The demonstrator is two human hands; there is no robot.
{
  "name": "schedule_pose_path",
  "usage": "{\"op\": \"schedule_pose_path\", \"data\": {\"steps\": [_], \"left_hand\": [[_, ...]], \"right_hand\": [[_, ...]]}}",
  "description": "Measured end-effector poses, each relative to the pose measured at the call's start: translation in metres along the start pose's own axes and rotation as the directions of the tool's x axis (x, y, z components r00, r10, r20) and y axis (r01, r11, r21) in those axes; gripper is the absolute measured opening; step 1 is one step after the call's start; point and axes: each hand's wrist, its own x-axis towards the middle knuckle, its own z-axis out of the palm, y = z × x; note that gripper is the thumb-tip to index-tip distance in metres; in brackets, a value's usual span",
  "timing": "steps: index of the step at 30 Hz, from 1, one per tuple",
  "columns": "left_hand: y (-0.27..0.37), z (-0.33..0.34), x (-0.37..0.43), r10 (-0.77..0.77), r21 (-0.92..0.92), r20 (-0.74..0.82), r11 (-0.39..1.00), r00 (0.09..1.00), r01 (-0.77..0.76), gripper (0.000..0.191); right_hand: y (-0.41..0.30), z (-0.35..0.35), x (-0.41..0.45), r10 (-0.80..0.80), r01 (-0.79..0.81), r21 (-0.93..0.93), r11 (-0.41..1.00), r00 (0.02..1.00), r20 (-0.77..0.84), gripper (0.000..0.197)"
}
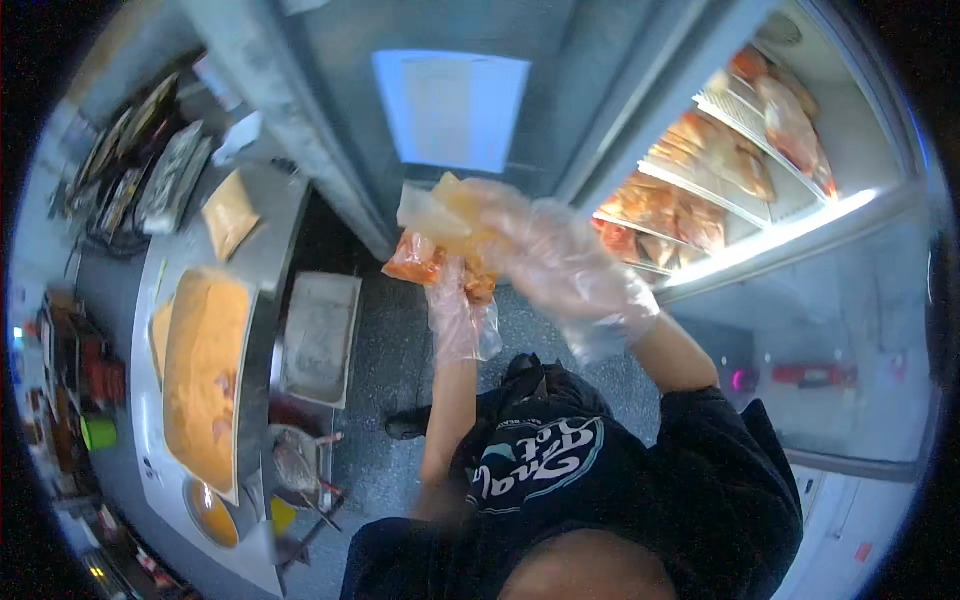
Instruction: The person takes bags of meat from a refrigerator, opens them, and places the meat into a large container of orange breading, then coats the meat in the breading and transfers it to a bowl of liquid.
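Both hands wear clear plastic gloves and are raised in front of me at the middle of the view. My left hand (457, 307) holds a clear plastic bag of orange-red food (416, 259) from below. My right hand (540, 247), blurred, is at the upper right of the bag, its fingers on pale yellowish, partly see-through sheets or packaging (442, 214) over the bag. What exactly those pieces are cannot be told. To the right, several bags of food (675, 210) lie on the white wire shelves (727, 199) of a lit, open refrigerator.
On the left counter (154, 420) stand a large tray of orange powder (206, 360), a round bowl of orange liquid (214, 514) and a tan packet (229, 214). A metal tray (321, 337) sits lower, beside the counter. The refrigerator's glass door (832, 337) stands at the right.
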Motion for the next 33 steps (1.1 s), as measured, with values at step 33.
{"op": "schedule_pose_path", "data": {"steps": [33], "left_hand": [[-0.059, 0.173, 0.002, -0.475, 0.329, 0.589, 0.880, 0.654, 0.343, 0.086]], "right_hand": [[0.159, -0.283, -0.026, 0.118, -0.444, -0.240, 0.864, 0.640, -0.759, 0.025]]}}
